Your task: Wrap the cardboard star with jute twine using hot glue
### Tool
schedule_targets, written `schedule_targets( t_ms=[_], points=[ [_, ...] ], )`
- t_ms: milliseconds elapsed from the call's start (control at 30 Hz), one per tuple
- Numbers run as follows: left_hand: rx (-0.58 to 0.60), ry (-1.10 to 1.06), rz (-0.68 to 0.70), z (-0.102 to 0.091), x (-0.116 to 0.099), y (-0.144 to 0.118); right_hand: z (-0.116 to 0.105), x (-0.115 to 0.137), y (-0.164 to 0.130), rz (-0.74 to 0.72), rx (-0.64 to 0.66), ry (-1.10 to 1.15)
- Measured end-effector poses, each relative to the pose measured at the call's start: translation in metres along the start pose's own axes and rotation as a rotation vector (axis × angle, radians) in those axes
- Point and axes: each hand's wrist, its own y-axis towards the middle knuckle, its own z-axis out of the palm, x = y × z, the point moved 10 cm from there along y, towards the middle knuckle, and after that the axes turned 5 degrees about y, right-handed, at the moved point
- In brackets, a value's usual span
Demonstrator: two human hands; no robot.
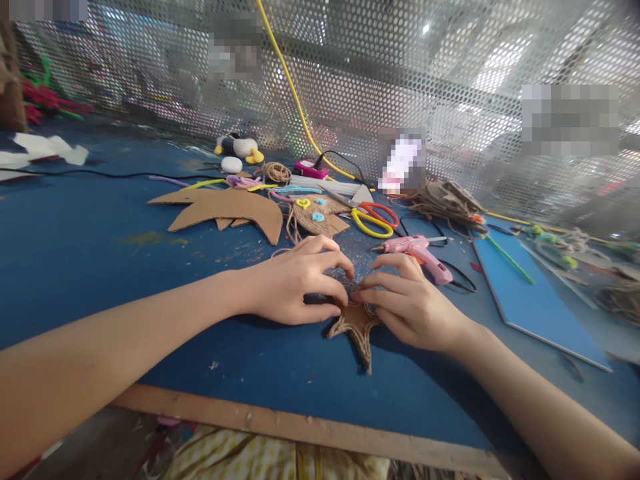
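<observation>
A small star-shaped cardboard piece wrapped in jute twine (pixel 357 328) lies on the blue table (pixel 80 253) in front of me. My left hand (pixel 295 280) presses its upper left part, fingers curled over it. My right hand (pixel 410 300) pinches its upper right part, fingertips meeting those of the left hand. Most of the star's top is hidden under my fingers; its lower points stick out below.
Just behind my right hand lies a pink glue gun (pixel 420 252). Farther back are yellow-and-red scissors (pixel 375 219), a twine-wrapped fish shape (pixel 315 217), a curved cardboard cutout (pixel 225 208), a twine tangle (pixel 450 200) and a yellow cable (pixel 290 87). A blue sheet (pixel 535 293) lies right. A perforated metal screen (pixel 450 80) closes the back.
</observation>
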Motion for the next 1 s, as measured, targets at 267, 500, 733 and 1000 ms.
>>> schedule_targets(
  t_ms=[267,500,733,1000],
  points=[
    [0.014,-0.023,-0.029,0.000,0.002,0.001,-0.005,0.002,0.002,-0.004,-0.016,-0.009],
    [0.033,0.021,-0.034,0.005,0.005,-0.001,-0.007,0.007,0.002,-0.056,-0.018,-0.008],
    [0.057,0.020,-0.045,0.007,0.006,0.000,-0.007,0.008,0.001,-0.075,-0.019,-0.017],
    [0.049,0.011,-0.038,0.006,0.005,0.000,-0.011,-0.001,0.002,0.020,-0.063,0.012]
  ],
)
